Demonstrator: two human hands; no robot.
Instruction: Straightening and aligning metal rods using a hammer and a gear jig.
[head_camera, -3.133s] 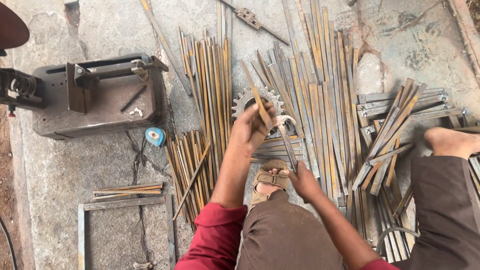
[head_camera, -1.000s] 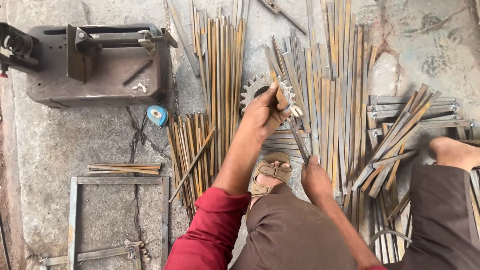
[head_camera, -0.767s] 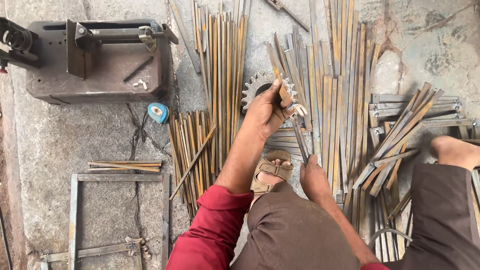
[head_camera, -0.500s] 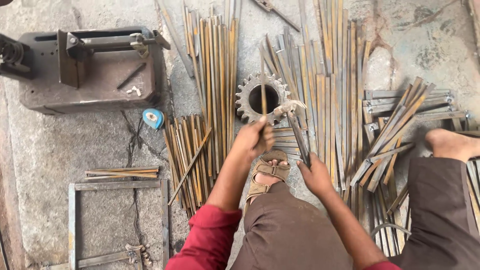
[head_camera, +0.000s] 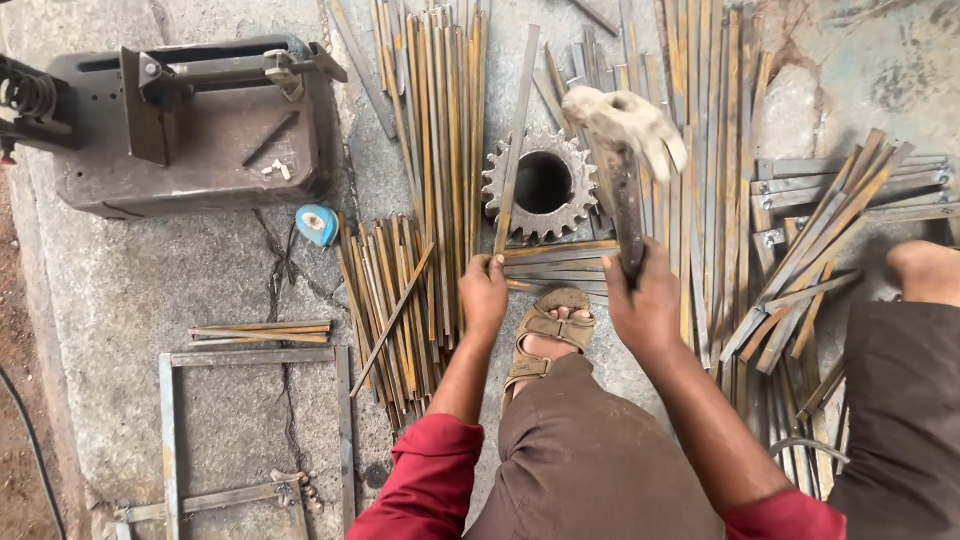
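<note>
1. Two hands are working close together over the floor. Left hand (head_camera: 484, 297) is pinching the near end of a flat steel strip (head_camera: 514, 140), fingers closed round it; right hand (head_camera: 645, 305) is clamping tight on the handle of a hammer (head_camera: 622, 150), head raised and blurred.
2. Strip is lying lengthwise across the toothed gear wheel (head_camera: 545, 184), far end pointing away from the person, near end at the fingers. Gear is sitting flat on the floor w/ its bore open, acting as the support.
3. Handling, as a judgement: strip looks thin, stiff, springy, rusty and likely sharp-edged, so it's prob. light but will jump or sting under a blow. Best hold is at the near end, well back from the gear, thumb on top to stop it twisting. Hammer looks head-heavy; grip low on the handle suits it.
4. Sandalled foot (head_camera: 548, 335) is resting just below the gear, near both hands.
5. Outward: bundles of similar strips (head_camera: 440, 130) are lying either side, a blue tape measure (head_camera: 317, 225) to the left, a metal bench machine (head_camera: 195, 125) beyond, a welded frame (head_camera: 175, 420) lower left.
</note>
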